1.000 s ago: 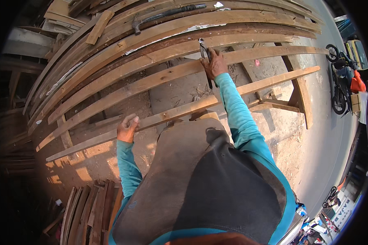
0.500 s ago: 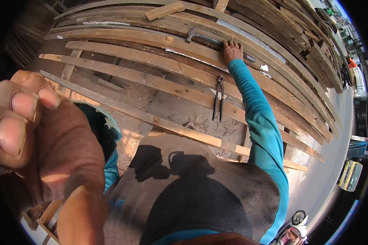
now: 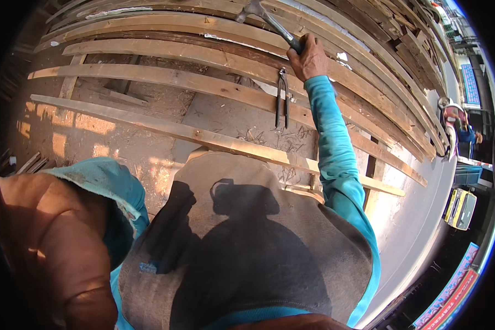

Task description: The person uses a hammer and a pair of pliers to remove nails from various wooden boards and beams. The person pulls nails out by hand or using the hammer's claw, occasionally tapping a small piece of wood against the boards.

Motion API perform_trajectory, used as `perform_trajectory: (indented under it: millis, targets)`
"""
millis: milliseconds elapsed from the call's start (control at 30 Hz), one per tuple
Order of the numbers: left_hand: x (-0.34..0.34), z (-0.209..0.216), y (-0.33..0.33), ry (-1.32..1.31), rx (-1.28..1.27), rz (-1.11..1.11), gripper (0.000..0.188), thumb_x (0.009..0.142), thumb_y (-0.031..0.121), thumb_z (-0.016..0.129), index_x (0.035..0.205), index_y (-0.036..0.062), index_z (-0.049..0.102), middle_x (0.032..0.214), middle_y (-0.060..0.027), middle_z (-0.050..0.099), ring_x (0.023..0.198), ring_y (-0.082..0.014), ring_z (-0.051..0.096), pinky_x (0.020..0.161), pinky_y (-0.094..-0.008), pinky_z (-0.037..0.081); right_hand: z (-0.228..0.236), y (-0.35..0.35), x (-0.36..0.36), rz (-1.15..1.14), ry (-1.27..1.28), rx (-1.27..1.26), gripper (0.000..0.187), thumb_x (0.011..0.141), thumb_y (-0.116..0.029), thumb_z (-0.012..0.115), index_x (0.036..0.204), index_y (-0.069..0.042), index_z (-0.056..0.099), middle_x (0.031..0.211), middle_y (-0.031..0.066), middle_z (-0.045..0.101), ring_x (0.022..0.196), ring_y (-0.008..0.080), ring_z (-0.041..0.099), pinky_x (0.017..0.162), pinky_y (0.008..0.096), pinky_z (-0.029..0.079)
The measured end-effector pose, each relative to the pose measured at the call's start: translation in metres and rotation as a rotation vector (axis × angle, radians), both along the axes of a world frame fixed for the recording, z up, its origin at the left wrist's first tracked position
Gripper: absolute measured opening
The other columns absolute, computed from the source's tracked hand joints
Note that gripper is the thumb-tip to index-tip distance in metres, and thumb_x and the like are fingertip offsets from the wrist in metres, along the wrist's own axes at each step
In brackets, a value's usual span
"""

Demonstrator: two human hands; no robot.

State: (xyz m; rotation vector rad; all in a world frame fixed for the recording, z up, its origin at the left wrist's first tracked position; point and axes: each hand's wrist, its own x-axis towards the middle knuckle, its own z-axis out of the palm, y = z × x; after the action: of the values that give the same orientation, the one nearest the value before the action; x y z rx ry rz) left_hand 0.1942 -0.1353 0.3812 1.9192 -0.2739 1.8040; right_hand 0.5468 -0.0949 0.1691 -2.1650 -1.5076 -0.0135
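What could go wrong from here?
The pincers lie across a gap between wooden strips, so a bump might drop them through. The claw hammer, gripped in the right hand, might knock them if swung low. The left hand, large in the foreground, could block the view.

Open-air roadside woodworking yard, by the look: long wooden boards (image 3: 198, 135) across the frame, lumber pile (image 3: 421, 60) upper right, hammer (image 3: 276, 26) and pincers (image 3: 279, 102) upper centre, paved road (image 3: 415, 228) down the right, yellow vehicle (image 3: 460, 209) beyond.
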Motion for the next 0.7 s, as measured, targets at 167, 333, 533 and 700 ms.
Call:
perform_trajectory:
  millis: [167, 333, 533, 700]
  targets:
    - [0.009, -0.015, 0.018, -0.052, -0.014, -0.298, 0.059, 0.081, 0.024, 0.088, 0.126, -0.0039, 0.063, 0.102, -0.0133, 0.069, 0.088, -0.0200, 0.068, 0.072, -0.0282, 0.057, -0.009, -0.122, -0.094, -0.107, 0.489, -0.051, 0.037, 0.084, -0.027, 0.059, 0.105, 0.003, 0.063, 0.087, 0.0332, 0.065, 0.087, 0.0523, 0.063, 0.081, 0.0557, 0.049]
    - [0.009, -0.019, -0.002, -0.148, 0.055, -0.479, 0.057, 0.082, 0.024, 0.087, 0.125, -0.0045, 0.062, 0.101, -0.0137, 0.069, 0.087, -0.0204, 0.068, 0.072, -0.0280, 0.057, -0.057, -0.268, -0.152, -0.432, 0.475, 0.225, 0.032, 0.087, -0.027, 0.071, 0.101, 0.001, 0.066, 0.062, 0.0077, 0.053, 0.060, 0.0181, 0.051, 0.058, 0.0368, 0.044]
    - [0.046, -0.038, -0.034, -0.091, -0.036, -0.660, 0.054, 0.084, 0.022, 0.086, 0.124, -0.0052, 0.062, 0.100, -0.0143, 0.069, 0.086, -0.0210, 0.068, 0.072, -0.0278, 0.057, -0.062, -0.396, -0.212, -0.952, 0.928, 0.184, 0.027, 0.087, -0.022, 0.071, 0.093, 0.004, 0.065, 0.069, 0.0061, 0.058, 0.065, 0.0152, 0.055, 0.061, 0.0315, 0.044]
    - [0.055, -0.026, -0.070, -0.086, -0.001, -0.681, 0.052, 0.085, 0.021, 0.085, 0.123, -0.0058, 0.062, 0.100, -0.0147, 0.069, 0.086, -0.0214, 0.068, 0.072, -0.0276, 0.057, -0.089, -0.442, -0.212, -1.059, 1.126, 0.519, 0.022, 0.089, -0.020, 0.067, 0.092, 0.001, 0.062, 0.065, 0.0035, 0.054, 0.050, 0.0116, 0.050, 0.048, 0.0295, 0.040]
